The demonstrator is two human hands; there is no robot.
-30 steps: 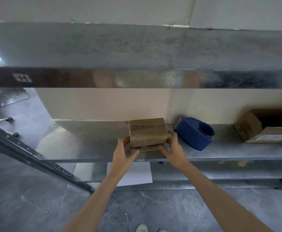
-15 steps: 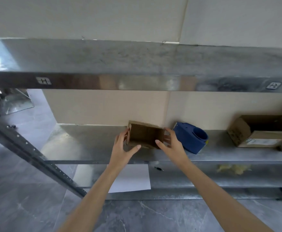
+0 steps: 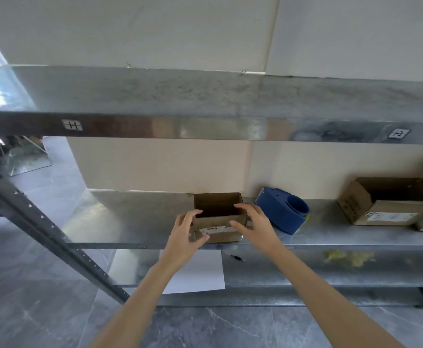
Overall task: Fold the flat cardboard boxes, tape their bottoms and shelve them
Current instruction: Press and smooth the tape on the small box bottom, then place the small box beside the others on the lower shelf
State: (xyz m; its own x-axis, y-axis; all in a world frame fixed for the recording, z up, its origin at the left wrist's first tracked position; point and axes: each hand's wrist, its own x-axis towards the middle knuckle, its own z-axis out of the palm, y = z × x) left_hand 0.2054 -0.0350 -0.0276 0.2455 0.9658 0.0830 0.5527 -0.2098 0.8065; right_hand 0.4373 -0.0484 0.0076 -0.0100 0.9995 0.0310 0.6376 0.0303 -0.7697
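Observation:
A small brown cardboard box [image 3: 221, 223] stands upright on the middle metal shelf [image 3: 130, 222], near its front edge. Its top is open and a white label runs across its front face. My left hand [image 3: 184, 234] is at the box's left front corner, fingers fairly straight by the rim and thumb touching the front face. My right hand [image 3: 254, 226] is at the right front corner with spread, straight fingers; the index fingertip reaches over the rim. A blue tape dispenser [image 3: 283, 214] lies just right of the box.
A larger open cardboard box [image 3: 381, 204] lies at the shelf's right end. The upper shelf [image 3: 205, 96] overhangs. On the lower shelf lie a white sheet [image 3: 200, 272], a small dark pen-like item [image 3: 238, 257] and yellow scraps [image 3: 348, 257]. A slanted metal upright [image 3: 42, 222] stands at the left.
The box was turned from bottom-up to top-open and set down on the shelf. Both hands have loosened from its sides to its front corners. The camera has tilted up.

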